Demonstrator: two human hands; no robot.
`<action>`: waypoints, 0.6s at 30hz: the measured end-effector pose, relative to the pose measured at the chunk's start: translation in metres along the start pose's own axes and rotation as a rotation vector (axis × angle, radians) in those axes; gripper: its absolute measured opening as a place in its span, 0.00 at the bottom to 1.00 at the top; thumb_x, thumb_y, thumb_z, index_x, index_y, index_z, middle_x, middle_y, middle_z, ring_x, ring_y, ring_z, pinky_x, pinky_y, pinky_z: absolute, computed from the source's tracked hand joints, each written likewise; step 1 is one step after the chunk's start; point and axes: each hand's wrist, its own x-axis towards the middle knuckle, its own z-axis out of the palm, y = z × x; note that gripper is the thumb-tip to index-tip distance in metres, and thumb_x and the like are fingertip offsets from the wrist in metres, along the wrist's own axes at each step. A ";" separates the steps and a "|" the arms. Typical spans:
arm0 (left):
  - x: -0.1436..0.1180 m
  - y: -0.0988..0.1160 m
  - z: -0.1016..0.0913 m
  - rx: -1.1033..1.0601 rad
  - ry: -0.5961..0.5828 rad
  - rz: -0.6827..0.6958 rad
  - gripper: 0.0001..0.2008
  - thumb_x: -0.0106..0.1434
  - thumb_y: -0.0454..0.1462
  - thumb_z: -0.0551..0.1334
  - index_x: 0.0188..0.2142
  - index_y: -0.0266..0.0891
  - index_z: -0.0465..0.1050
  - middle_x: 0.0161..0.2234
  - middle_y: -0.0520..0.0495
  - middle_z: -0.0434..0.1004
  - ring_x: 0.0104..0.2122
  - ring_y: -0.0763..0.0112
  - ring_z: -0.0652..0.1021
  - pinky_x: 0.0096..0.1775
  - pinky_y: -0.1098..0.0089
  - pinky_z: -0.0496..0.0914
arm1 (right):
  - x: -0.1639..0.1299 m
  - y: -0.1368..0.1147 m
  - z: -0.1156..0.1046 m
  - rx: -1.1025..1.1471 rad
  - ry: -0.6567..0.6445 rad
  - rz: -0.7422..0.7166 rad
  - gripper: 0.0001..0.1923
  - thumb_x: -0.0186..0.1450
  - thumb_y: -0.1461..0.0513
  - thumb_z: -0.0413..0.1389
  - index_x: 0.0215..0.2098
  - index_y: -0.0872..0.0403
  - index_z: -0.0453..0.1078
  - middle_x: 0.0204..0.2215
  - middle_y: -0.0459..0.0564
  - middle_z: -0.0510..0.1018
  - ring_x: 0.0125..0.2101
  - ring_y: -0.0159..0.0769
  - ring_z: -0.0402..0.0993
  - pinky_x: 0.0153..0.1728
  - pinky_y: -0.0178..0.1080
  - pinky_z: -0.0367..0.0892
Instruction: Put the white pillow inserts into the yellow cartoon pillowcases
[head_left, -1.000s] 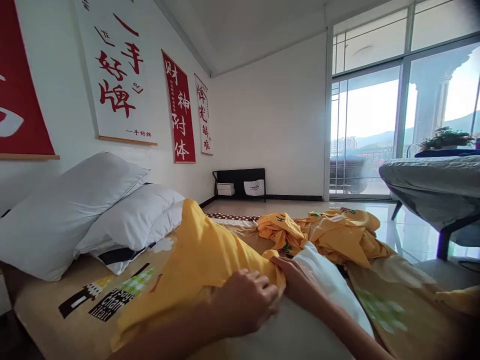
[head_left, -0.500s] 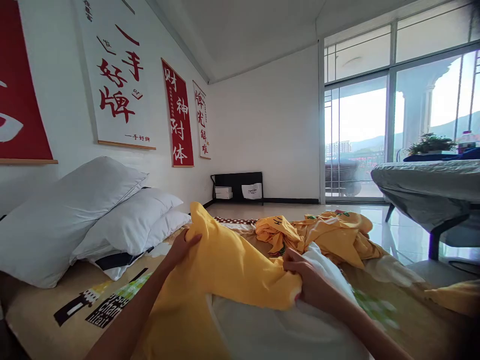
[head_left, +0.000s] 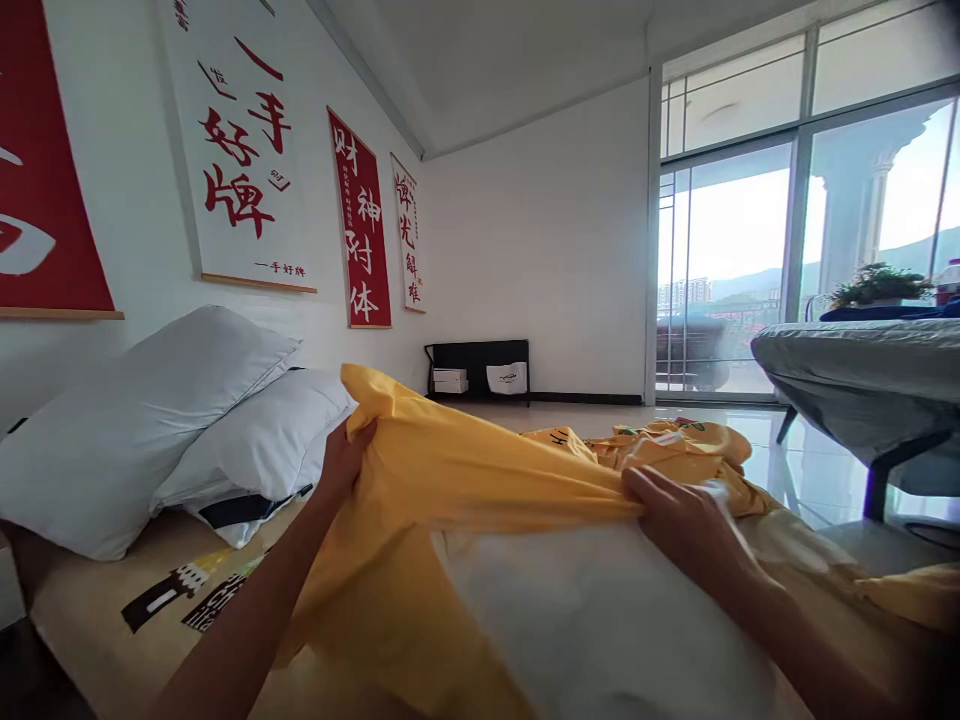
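A yellow pillowcase (head_left: 457, 480) is stretched over the near end of a white pillow (head_left: 600, 620) that lies in front of me on the bed. My left hand (head_left: 343, 458) grips the case's far left edge and holds it raised. My right hand (head_left: 686, 525) pinches the case's right edge, on top of the pillow. The cloth is pulled taut between the two hands.
Stacked white pillows (head_left: 150, 430) lie at the left against the wall with red and white banners. Crumpled yellow cloth (head_left: 675, 450) sits beyond my right hand. The bed sheet (head_left: 97, 620) is tan with printed patches. A grey covered table (head_left: 862, 370) stands at the right by the glass doors.
My hands have moved apart: the left went from the pillow's middle to the case's far left edge and lifted it, the right slid right. The case is now stretched wide.
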 end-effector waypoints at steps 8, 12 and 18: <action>-0.048 -0.035 -0.005 0.289 -0.002 0.084 0.29 0.56 0.56 0.58 0.43 0.33 0.73 0.39 0.40 0.79 0.42 0.55 0.76 0.41 0.64 0.69 | -0.031 0.022 0.018 0.057 -0.314 -0.086 0.13 0.55 0.72 0.47 0.30 0.51 0.68 0.33 0.52 0.75 0.36 0.41 0.71 0.38 0.40 0.62; -0.074 -0.037 -0.011 0.315 0.022 0.039 0.26 0.57 0.57 0.56 0.35 0.35 0.73 0.30 0.44 0.78 0.33 0.59 0.76 0.33 0.68 0.69 | -0.016 0.014 -0.003 0.202 -0.516 -0.021 0.09 0.53 0.69 0.50 0.28 0.51 0.68 0.31 0.49 0.75 0.33 0.39 0.71 0.36 0.40 0.62; -0.115 -0.041 -0.005 0.403 0.095 0.042 0.26 0.59 0.58 0.51 0.21 0.41 0.68 0.15 0.50 0.65 0.20 0.67 0.69 0.22 0.70 0.62 | 0.050 -0.077 -0.027 0.625 -0.024 -0.025 0.19 0.67 0.52 0.46 0.50 0.51 0.68 0.47 0.53 0.75 0.47 0.41 0.70 0.48 0.44 0.62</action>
